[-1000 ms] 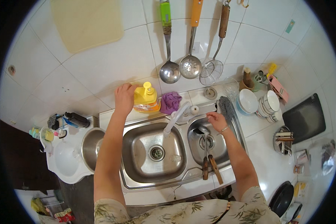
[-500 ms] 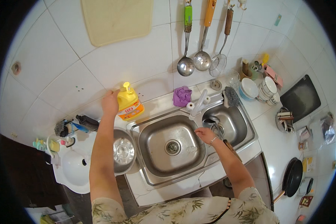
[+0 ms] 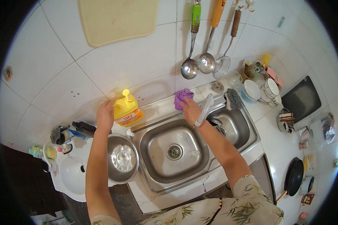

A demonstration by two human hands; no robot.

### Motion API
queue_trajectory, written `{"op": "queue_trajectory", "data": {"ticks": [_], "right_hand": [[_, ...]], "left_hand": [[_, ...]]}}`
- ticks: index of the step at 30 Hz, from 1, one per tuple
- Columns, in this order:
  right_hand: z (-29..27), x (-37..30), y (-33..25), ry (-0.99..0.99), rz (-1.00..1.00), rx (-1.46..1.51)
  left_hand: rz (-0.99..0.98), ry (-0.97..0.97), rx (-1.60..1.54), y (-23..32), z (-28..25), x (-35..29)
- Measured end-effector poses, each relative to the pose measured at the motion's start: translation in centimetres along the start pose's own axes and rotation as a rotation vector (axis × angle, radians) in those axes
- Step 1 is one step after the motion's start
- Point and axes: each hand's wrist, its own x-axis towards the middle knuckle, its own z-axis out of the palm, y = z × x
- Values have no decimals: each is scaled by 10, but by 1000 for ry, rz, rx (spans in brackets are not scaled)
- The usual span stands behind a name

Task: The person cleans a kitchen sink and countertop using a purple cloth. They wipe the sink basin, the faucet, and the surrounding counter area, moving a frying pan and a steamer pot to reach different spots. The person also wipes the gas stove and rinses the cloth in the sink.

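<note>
My left hand [image 3: 105,114] is closed at the handle side of a yellow pump bottle [image 3: 127,110], which stands on the counter against the tiled wall. Its inner fingers are partly hidden. Reaching past the white faucet [image 3: 204,109], my right hand [image 3: 192,111] has its fingers and thumb on a crumpled purple cloth [image 3: 181,96] behind the sink. The larger steel basin [image 3: 157,140] lies between my forearms, with a drain strainer [image 3: 174,152] in its floor. A metal utensil [image 3: 215,122] sits in the smaller basin [image 3: 239,129], partly covered by my right forearm.
A steel bowl [image 3: 122,176] stands left of the sink, beside a white washbasin [image 3: 69,170]. Ladles [image 3: 189,69] hang on the wall. A grey scrubber [image 3: 234,99], stacked bowls [image 3: 250,90] and a black frying pan [image 3: 294,176] are along the right.
My right hand has moved from the divider between the basins up and left onto the purple cloth. My left hand stays at the yellow bottle; the view has shifted slightly.
</note>
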Motion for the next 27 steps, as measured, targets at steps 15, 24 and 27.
{"op": "queue_trajectory", "data": {"ticks": [15,24,27], "right_hand": [[86,65,-58,-554,591,40],[140,39,-97,198,205,979],[113,19,-74,212,277,788]], "left_hand": [[-175,-63,-68,1,1,7],[-180,-136,81,3,-17,10],[-152,-128,139,-10,-28,-1]]}}
